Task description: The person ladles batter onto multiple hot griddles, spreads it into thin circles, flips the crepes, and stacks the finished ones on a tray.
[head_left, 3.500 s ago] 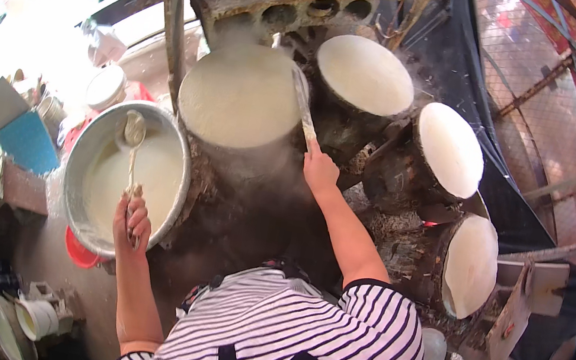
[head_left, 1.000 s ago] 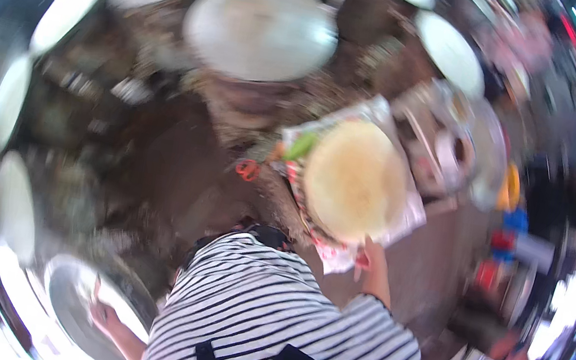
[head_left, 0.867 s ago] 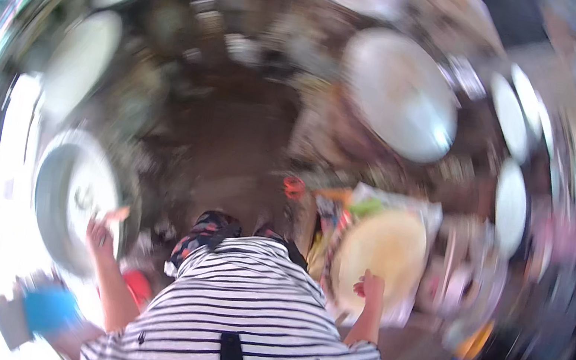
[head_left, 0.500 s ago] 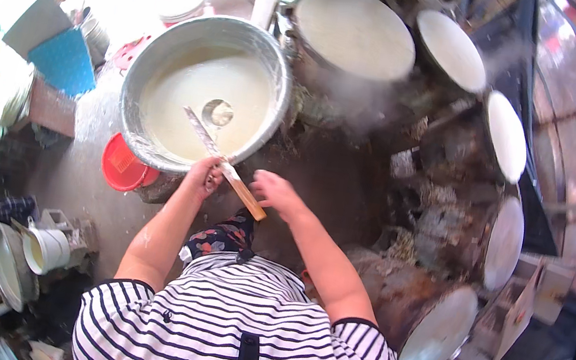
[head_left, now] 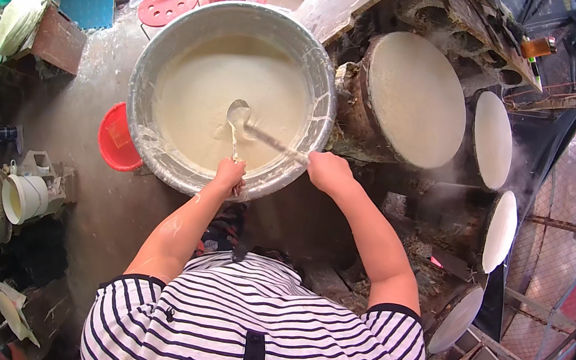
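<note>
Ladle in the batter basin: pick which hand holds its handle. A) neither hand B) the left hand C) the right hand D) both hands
B: the left hand grips the handle of the ladle, whose bowl sits in the batter basin; the right hand holds a separate flat stick.

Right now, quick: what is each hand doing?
Left hand: closed on the ladle handle, its bowl over the batter basin.
Right hand: closed on a flat stick reaching into the batter.
</note>
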{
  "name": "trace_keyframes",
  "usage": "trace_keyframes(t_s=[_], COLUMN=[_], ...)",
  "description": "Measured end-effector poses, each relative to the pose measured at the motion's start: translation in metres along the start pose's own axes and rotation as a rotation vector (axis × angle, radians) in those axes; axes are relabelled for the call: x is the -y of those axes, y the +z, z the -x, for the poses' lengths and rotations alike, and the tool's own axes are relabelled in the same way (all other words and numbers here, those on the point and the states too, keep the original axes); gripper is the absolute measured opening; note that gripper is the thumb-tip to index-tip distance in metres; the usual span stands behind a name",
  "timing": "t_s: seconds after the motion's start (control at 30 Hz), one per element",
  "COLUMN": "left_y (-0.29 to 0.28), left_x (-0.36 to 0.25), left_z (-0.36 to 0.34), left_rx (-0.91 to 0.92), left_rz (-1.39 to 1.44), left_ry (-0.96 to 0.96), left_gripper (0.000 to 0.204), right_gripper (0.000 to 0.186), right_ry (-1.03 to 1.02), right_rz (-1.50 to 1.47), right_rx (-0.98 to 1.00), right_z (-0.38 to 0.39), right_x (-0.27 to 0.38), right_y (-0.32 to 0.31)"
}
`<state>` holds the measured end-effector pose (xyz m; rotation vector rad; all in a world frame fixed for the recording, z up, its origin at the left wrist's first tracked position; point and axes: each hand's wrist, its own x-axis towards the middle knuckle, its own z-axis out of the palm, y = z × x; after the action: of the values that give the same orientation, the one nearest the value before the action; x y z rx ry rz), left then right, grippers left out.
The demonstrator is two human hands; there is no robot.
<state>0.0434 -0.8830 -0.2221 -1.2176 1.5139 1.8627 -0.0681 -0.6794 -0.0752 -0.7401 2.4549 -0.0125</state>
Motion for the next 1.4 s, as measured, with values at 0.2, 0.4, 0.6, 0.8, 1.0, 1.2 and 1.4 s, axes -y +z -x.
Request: trace_keyframes(t_s=[0.2,0.4,0.6,0.8,1.0,1.2,1.4], left_y=[0.024,0.014,0.025,0.025,0.035,0.014,0.091], left_x=[0.003,-0.011,-0.06,-0.138,-0.166,-0.139,-0.142], left_z=[-0.033,-0.036,0.076,0.253,0.36,0.277,0.268], left_rx=[0.038,0.442,0.598,0.523,0.274,0.441,0.621], left_rz=[-0.141,0.441,0.777,0.58,0.332,0.273,-0.11], left_ry=[-0.035,-0.286,-0.16,0.341,0.774,0.314,-0.014], left_gripper=[0.019,0.015,0.015,0.016,0.013,0.015,0.018], right_gripper=[0.014,0.017,0.017,0.017,0.022,0.025,0.017], right_ry=[0.127,0.11,0.033,-0.133,-0.297,-0.138,0.452], right_rz=[-0.037,-0.169,-0.19,-0.013,0.168,0.04,-0.678], right_rx=[-0.013,0.057,-0.125,-0.475,-1.196,-1.237,-1.483], right_z=[-0.016,0.003,0.076,0.16,0.217,0.181,0.247], right_x=[-0.016,-0.031,-0.052,-0.06,-0.069,-0.146,-0.133], right_y=[0.034,0.042,-0.018,-0.15,-0.195,-0.04,0.09])
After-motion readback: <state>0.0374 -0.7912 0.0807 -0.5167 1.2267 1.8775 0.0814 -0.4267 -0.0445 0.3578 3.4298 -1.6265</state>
